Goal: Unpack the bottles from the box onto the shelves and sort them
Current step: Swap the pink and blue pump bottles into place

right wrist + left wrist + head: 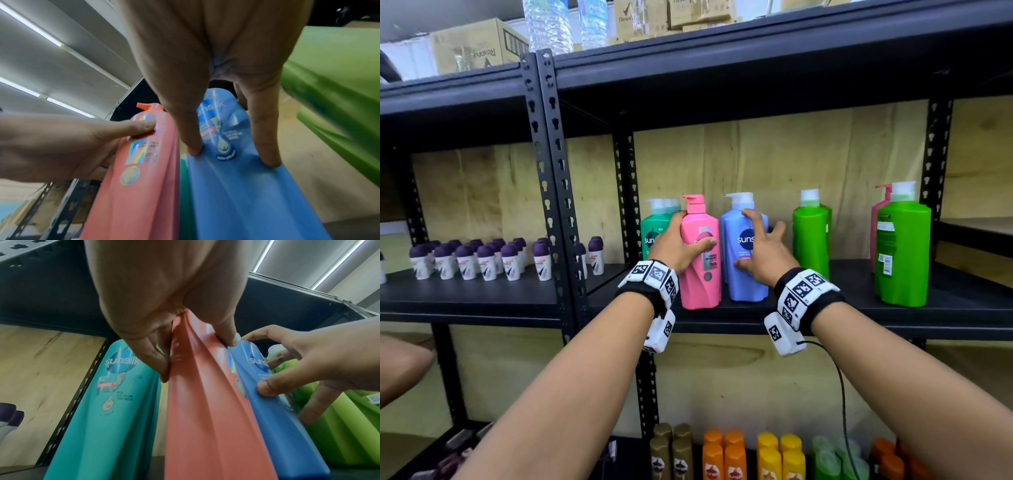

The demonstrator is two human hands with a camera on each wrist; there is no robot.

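On the middle shelf [808,318] of a black metal rack, tall pump bottles stand upright, long axis vertical, pumps on top. The pink bottle [700,260] and the blue bottle [746,260] stand side by side near the front edge, labels facing out. "Sunsilk" reads on the blue one in the right wrist view, and "SMOOTH & MANAGEABLE" can partly be read on the pink label. The pink pump's spout points left; so does the blue bottle's white one.

The left hand [681,245] grips the pink bottle, fingers wrapped round its left shoulder and thumb across the label. The right hand [760,250] holds the blue bottle, thumb low on its front and one finger over its shoulder, the other fingers spread to the right; the right wrist view shows two fingertips pressed on its face.

Just left of the pink bottle and further back stands a teal bottle [652,236] marked "sunsilk" and "SHAMPOO", with at least one more pump behind it. To the right are two groups of light green bottles: one [811,233] near the blue, another [902,250] far right with its back label and barcode facing out and a pink bottle [876,219] behind.

On the left bay, a cluster of small white roll-ons [482,262] with purple caps stands inverted; their number is too crowded to count. Boxes [479,46] reading "Rexona" sit on the top shelf. On the lower shelf stand brown, orange, yellow, and green bottles [724,455] in pairs.
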